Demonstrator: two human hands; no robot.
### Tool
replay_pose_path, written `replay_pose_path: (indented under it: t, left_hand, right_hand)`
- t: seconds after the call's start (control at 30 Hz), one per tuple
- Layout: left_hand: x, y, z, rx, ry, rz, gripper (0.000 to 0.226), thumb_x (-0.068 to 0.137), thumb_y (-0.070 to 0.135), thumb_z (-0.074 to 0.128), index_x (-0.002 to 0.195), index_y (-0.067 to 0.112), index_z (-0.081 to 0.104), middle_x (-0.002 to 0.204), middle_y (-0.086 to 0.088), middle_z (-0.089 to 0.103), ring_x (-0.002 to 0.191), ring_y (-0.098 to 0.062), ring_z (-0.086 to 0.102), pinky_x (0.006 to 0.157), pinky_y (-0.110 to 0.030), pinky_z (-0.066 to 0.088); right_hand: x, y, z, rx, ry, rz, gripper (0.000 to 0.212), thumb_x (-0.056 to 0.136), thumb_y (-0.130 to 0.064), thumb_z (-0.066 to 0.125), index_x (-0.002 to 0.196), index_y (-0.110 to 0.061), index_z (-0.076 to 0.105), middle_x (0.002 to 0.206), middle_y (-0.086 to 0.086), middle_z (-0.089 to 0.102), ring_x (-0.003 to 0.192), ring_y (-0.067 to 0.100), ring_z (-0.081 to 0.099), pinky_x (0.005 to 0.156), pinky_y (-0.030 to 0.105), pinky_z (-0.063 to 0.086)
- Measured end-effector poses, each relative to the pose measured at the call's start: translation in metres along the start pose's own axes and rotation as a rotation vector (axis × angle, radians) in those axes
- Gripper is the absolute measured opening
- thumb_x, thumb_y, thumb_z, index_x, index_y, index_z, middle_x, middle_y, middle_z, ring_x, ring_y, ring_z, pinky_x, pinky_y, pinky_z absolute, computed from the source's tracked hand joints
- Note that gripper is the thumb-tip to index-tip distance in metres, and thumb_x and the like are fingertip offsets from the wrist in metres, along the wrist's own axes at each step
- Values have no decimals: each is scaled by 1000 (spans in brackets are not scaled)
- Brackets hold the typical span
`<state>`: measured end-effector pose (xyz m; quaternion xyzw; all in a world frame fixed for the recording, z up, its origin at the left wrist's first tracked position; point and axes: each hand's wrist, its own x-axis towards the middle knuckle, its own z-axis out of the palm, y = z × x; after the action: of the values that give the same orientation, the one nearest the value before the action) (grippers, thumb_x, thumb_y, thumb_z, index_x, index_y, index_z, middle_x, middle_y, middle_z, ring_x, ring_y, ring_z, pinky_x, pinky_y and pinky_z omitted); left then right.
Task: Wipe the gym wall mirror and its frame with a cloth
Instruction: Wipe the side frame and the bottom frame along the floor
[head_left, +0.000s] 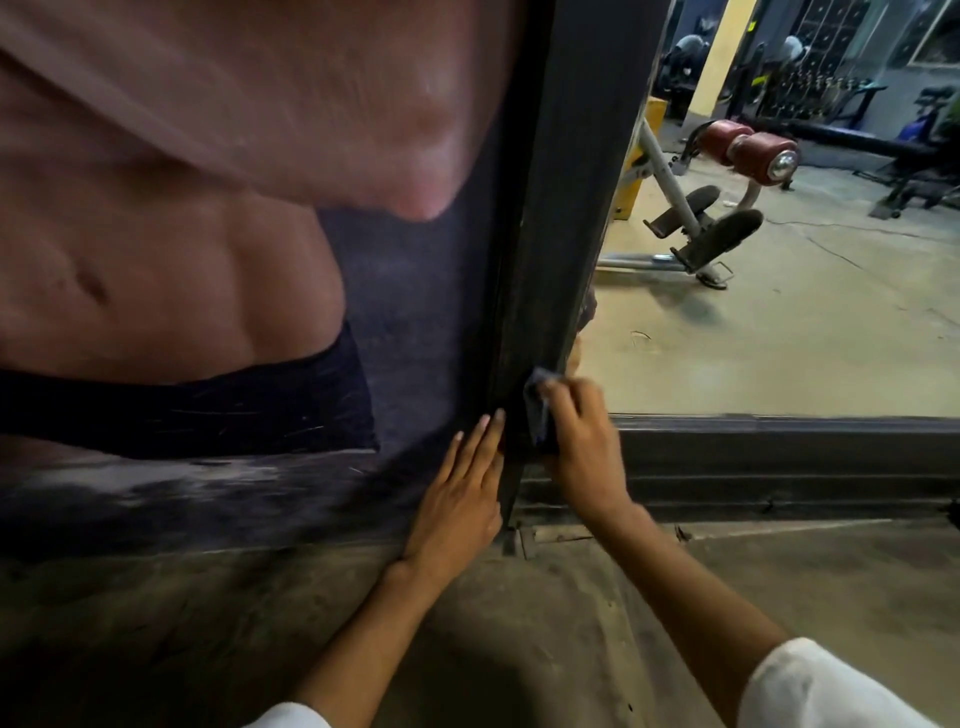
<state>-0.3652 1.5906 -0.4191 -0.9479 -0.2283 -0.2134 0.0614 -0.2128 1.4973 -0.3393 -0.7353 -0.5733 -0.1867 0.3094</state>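
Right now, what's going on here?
A person's right hand grips a dark cloth and holds it against the dark upright frame of the mirror, just above the bottom corner. The left hand rests flat, fingers straight, on the wall poster beside the frame. The cloth is not on the glass, which reflects gym equipment.

A big wall poster (208, 234) of a bare torso fills the left, a dusty, scuffed concrete floor (519, 634) lies near below it, and far to the right, in dim light, stand a bench (675, 208) with red roller pads (748, 148), a yellow pillar (719, 57) and a dumbbell rack (810, 83).
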Motion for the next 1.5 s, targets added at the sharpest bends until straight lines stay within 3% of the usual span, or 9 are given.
replay_pose_path:
  t: [0.13, 0.23, 0.37, 0.6, 1.0, 1.13, 1.2, 1.3, 1.5]
  left_hand:
    - [-1, -2, -2, -64, 0, 5, 101, 88, 29, 74, 168, 2, 18, 178, -10, -14, 165, -23, -7, 132, -45, 19]
    - [-2, -5, -4, -134, 19, 8, 106, 86, 28, 74, 169, 4, 13, 179, -7, -11, 166, -21, -2, 133, -41, 18]
    - [0, -17, -1, -179, 36, 49, 102, 91, 25, 71, 170, 8, 10, 180, -4, -1, 165, -17, 7, 134, -38, 16]
    - [0, -35, 4, -79, 86, 150, 86, 94, 16, 64, 168, 6, 21, 180, -4, 2, 165, -18, 6, 132, -45, 23]
    - [10, -36, -8, -153, 297, 163, 64, 96, -4, 35, 158, 3, 47, 167, -9, 43, 158, -24, 35, 126, -51, 36]
    - [13, -24, -11, -90, 286, 198, 65, 96, -3, 43, 161, 4, 43, 173, -13, 31, 163, -28, 23, 129, -53, 27]
    - [14, -21, -11, -52, 251, 211, 69, 96, 0, 47, 164, 5, 36, 176, -12, 21, 165, -28, 15, 131, -54, 22]
    - [16, -18, -7, -13, 224, 181, 76, 95, 7, 55, 166, 6, 29, 178, -11, 11, 166, -28, 7, 133, -54, 16]
    - [16, -9, 1, 17, 217, 145, 83, 89, 14, 59, 166, 5, 30, 179, -11, 4, 166, -28, 4, 133, -53, 14]
  right_hand:
    - [-16, 4, 6, -31, -176, 13, 52, 88, -20, 78, 135, -21, 55, 129, 2, 49, 114, 18, 51, 84, 43, 62]
    - [4, -9, -16, 20, 43, -39, 32, 95, -27, 62, 123, -13, 64, 119, 6, 54, 105, 21, 52, 75, 38, 56]
    - [23, -17, -18, -25, 289, -98, 32, 93, -14, 75, 123, -6, 69, 116, 14, 57, 104, 29, 54, 75, 32, 46]
    - [-50, 27, 52, -207, -182, -247, 47, 88, -11, 72, 133, -11, 59, 124, 12, 58, 102, 30, 53, 82, 43, 54]
    - [-42, 9, 49, -314, -183, -456, 29, 92, -20, 64, 119, -13, 71, 120, 10, 61, 108, 28, 52, 90, 38, 43]
    - [-57, 44, 43, -422, -287, -442, 37, 93, -27, 50, 117, -14, 75, 117, 8, 60, 107, 27, 50, 87, 38, 40]
    - [-67, 66, 31, -436, -298, -313, 34, 85, -26, 67, 115, -15, 77, 115, 7, 61, 106, 27, 50, 86, 40, 47]
    - [-68, 83, 12, -336, -155, -69, 48, 66, -16, 94, 109, -13, 73, 109, 9, 59, 98, 30, 52, 75, 44, 53]
    - [-20, 19, 0, -169, 249, -105, 27, 86, -15, 78, 111, -11, 68, 115, 7, 51, 99, 27, 48, 72, 35, 44]
